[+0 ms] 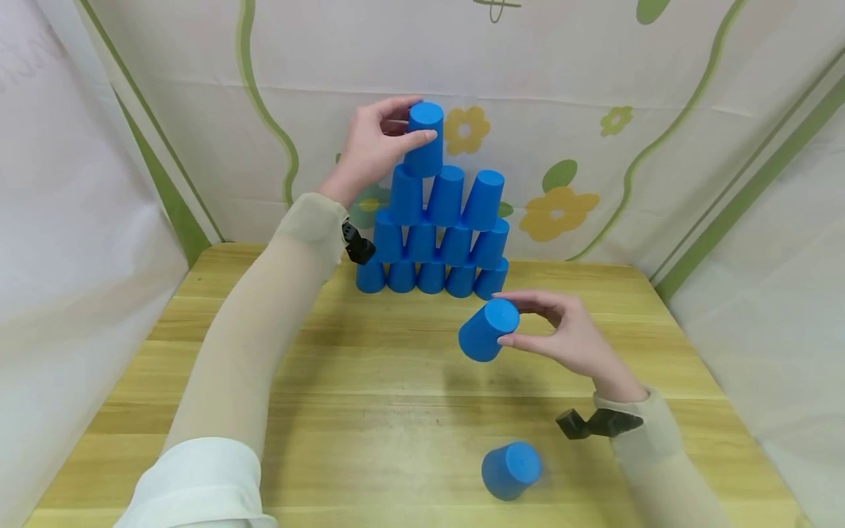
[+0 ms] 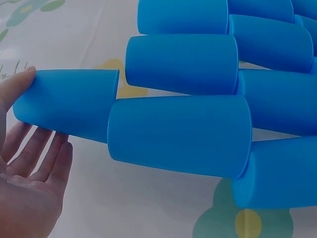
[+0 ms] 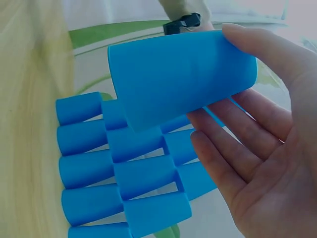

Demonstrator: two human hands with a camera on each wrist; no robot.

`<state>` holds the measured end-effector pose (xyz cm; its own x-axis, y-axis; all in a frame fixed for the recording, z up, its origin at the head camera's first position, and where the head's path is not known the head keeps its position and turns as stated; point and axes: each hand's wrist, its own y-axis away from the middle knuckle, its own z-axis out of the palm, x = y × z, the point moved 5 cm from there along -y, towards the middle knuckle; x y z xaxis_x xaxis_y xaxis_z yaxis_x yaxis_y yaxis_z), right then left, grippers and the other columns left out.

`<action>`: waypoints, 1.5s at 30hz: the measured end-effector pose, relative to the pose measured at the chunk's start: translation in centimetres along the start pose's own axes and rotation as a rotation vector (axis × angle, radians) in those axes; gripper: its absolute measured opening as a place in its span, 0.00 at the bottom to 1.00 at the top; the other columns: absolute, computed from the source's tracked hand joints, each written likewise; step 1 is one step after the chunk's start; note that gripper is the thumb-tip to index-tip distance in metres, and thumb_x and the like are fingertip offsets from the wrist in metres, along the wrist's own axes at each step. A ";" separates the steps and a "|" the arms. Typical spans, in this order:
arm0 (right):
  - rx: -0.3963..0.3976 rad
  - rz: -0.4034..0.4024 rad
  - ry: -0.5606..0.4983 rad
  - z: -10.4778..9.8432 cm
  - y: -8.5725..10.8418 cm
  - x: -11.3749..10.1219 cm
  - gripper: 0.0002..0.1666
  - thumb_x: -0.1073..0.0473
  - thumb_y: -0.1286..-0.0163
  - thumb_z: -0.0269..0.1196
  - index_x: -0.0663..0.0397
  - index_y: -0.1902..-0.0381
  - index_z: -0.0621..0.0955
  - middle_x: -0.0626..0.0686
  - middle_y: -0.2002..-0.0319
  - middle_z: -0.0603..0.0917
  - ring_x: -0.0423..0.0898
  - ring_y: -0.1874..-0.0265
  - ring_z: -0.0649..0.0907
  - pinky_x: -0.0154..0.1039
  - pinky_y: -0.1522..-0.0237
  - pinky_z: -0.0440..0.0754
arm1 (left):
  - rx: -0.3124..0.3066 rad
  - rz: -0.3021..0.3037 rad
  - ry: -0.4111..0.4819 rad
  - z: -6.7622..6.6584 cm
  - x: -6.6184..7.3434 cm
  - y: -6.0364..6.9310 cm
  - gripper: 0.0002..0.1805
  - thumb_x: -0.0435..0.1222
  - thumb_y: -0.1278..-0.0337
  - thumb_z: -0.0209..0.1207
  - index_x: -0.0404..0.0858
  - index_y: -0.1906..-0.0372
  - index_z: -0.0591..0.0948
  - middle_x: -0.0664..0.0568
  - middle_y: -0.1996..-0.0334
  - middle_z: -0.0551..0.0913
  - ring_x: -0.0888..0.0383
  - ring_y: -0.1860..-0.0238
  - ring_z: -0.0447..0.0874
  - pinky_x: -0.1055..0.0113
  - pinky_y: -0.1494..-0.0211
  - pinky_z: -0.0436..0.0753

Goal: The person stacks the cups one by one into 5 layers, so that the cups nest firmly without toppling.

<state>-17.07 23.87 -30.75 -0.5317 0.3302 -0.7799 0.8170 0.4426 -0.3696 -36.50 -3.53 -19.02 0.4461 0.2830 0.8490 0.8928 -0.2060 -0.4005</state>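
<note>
My left hand grips an upside-down blue cup between thumb and fingers at the top left of a stack. In the left wrist view that cup meets the base of the third-row left cup. Below it the stack of blue cups rises in three rows, each cup inverted, the top one three cups wide. My right hand pinches another blue cup, tilted and held above the table in front of the stack. The right wrist view shows this cup with the stack beyond.
One more inverted blue cup stands alone on the wooden table, near the front and right of the middle. A printed white cloth hangs close behind the stack, with cloth walls on both sides.
</note>
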 end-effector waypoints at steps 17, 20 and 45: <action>0.193 -0.143 -0.130 -3.5 -2.2 -1.5 0.26 0.76 0.41 0.73 0.71 0.43 0.82 0.61 0.49 0.86 0.50 0.52 0.86 0.38 0.45 0.82 | 0.013 -0.044 0.004 -0.4 -1.0 -0.5 0.33 0.49 0.37 0.68 0.50 0.28 0.74 0.54 0.37 0.80 0.57 0.40 0.78 0.65 0.37 0.77; 0.235 -0.155 -0.170 -4.1 -3.0 -1.7 0.25 0.75 0.40 0.72 0.72 0.43 0.82 0.60 0.49 0.87 0.50 0.53 0.86 0.37 0.46 0.82 | 0.019 -0.048 0.019 -0.3 -1.2 -0.5 0.33 0.49 0.38 0.69 0.51 0.29 0.75 0.55 0.37 0.80 0.57 0.40 0.79 0.65 0.36 0.76; 0.434 -0.025 -0.103 -7.9 -9.7 -0.8 0.24 0.65 0.35 0.73 0.57 0.41 0.85 0.56 0.49 0.87 0.50 0.52 0.85 0.34 0.49 0.82 | 0.108 0.140 0.155 -2.2 1.3 4.9 0.28 0.34 0.37 0.69 0.34 0.33 0.76 0.46 0.37 0.80 0.55 0.37 0.78 0.65 0.33 0.73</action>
<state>-26.31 25.87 -22.53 -0.5452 0.2296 -0.8063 0.8340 0.0507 -0.5495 -31.66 -6.24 -19.14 0.5584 0.1103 0.8222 0.8283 -0.1292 -0.5452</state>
